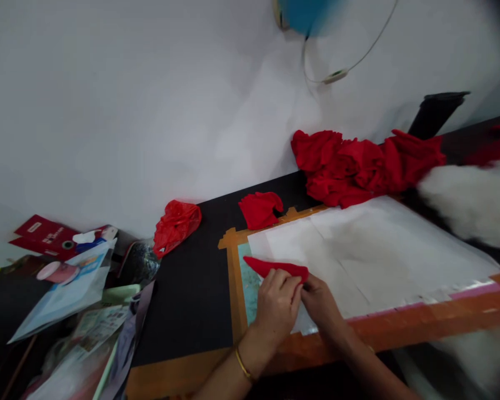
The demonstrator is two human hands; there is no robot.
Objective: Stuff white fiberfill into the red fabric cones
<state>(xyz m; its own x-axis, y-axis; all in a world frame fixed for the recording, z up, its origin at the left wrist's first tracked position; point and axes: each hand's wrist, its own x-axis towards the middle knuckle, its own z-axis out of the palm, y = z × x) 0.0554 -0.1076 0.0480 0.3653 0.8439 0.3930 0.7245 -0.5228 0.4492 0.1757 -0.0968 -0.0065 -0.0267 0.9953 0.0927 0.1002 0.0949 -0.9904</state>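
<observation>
A small pointed piece of red cloth (275, 265) is between my two hands, above the left part of a white sheet (370, 250) on the table. My left hand (278, 297) is closed round its lower edge, and the tip of the cloth points left. At the cloth's right end, my right hand (321, 300) pinches it, with the fingertips partly hidden behind the left hand. Another small red cloth piece (260, 210) lies just beyond the sheet's far left edge.
A heap of red cloth (362, 166) lies at the back, with white fluffy stuffing (475, 203) to its right. A red plastic bag (177, 226) rests at the table's back left. Boxes, a pink cup (58, 272) and packets crowd the left. Orange tape (425, 322) borders the front edge.
</observation>
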